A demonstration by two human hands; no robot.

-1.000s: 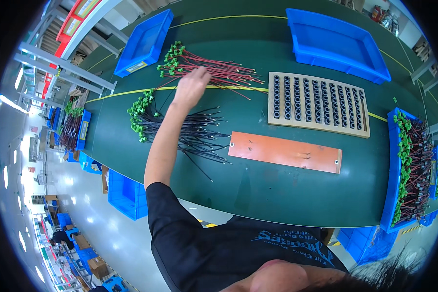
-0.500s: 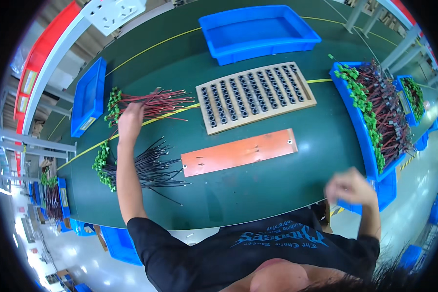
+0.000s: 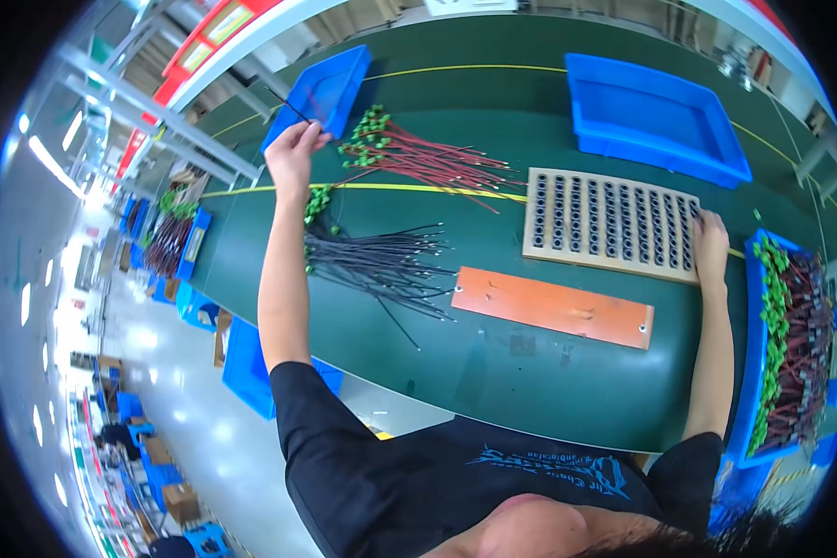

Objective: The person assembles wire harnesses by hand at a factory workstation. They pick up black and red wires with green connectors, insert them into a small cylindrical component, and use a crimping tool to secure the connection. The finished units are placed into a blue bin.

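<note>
My left hand (image 3: 293, 158) is raised at the near end of the narrow blue tray (image 3: 349, 79). Its fingers are pinched on a thin dark wire (image 3: 293, 108) that points up and away over the tray; motion blurs it. My right hand (image 3: 711, 244) is at the right end of a pale wooden rack (image 3: 614, 263), fingers bent over its last column of black round sockets. Whether a small part lies between those fingertips is hidden. Red wires (image 3: 437, 160) with green connectors lie right of my left hand, and black wires (image 3: 372, 260) with green connectors lie nearer.
An orange strip (image 3: 553, 307) lies in front of the rack. Behind the rack stands a large blue tray (image 3: 656, 102). At the right edge a blue bin (image 3: 755, 372) is heaped with dark red wires and green connectors. Metal posts (image 3: 167, 121) rise at the left.
My right hand has gone from the table's near edge forward to the rack's right end. My left hand has left the red wires for the narrow tray, holding a wire. The view has turned left.
</note>
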